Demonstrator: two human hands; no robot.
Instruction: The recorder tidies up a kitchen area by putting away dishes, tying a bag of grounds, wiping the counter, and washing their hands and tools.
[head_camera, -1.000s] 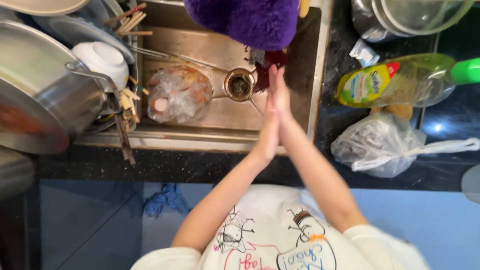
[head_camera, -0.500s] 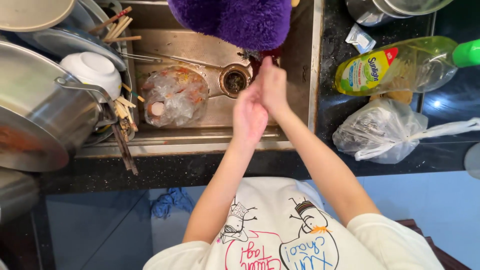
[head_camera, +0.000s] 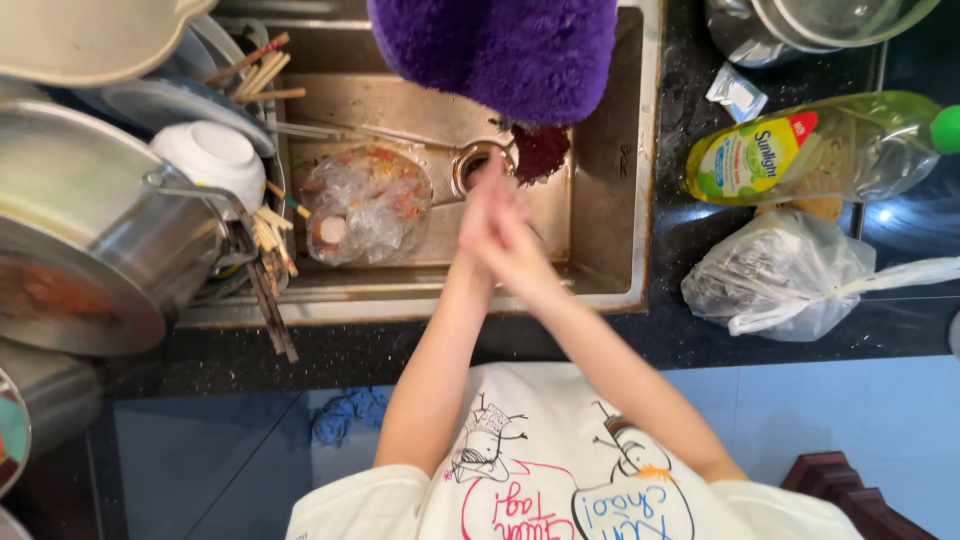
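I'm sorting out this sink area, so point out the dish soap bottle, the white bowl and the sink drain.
dish soap bottle (head_camera: 800, 150): head view, its label.
white bowl (head_camera: 212, 158): head view, its upturned base.
sink drain (head_camera: 472, 166): head view, its metal rim.

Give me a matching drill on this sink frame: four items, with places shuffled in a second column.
Items:
1. white bowl
2. soap bottle
3. tied bag
4. food-scrap bag

Places:
A. inside the sink basin
B. counter right of the sink, nearer the person
C. among the dishes left of the sink
D. lying on its side on the counter, right of the sink

Pairs: 1-C, 2-D, 3-B, 4-A
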